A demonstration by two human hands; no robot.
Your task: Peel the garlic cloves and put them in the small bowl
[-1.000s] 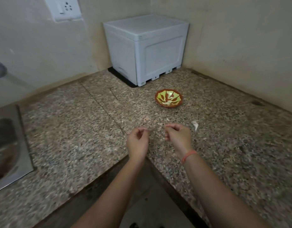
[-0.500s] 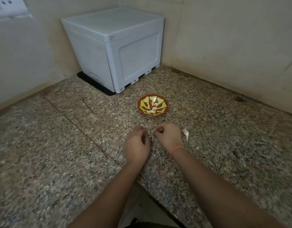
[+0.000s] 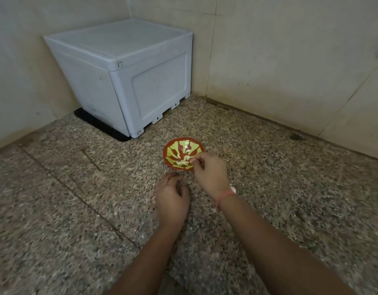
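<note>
**Right hand poised over bowl rim, small item pinched**

Head view. Taking the small bowl [image 3: 183, 154] as the landmark, red-rimmed with a yellow-green pattern, it sits on the speckled stone counter [image 3: 77, 209] in front of the pale plastic box [image 3: 128, 75] that stands in the wall corner. The right hand [image 3: 211, 173] is at the bowl's near-right edge, thumb and forefinger closed together just over the rim. What they pinch is too small to identify with certainty; given the task, it is judged to be a peeled garlic clove [image 3: 192, 160]. Pale pieces lie in the bottom of the bowl, probably cloves already delivered.

The left hand [image 3: 172, 196] lies on the near side of the bowl, just short of it, fingers curled inward; whether it holds anything cannot be told. A white scrap [image 3: 233, 188], likely peel or another clove, shows just behind the right wrist, to the near-right of the bowl.

Governing relation: the pinch is directly above the bowl's near-right inner wall, so the bowl's centre lies slightly forward and left of the fingertips. The right hand is the nearer one. In the inspector's judgement, release needs only a parting of the fingers.
</note>
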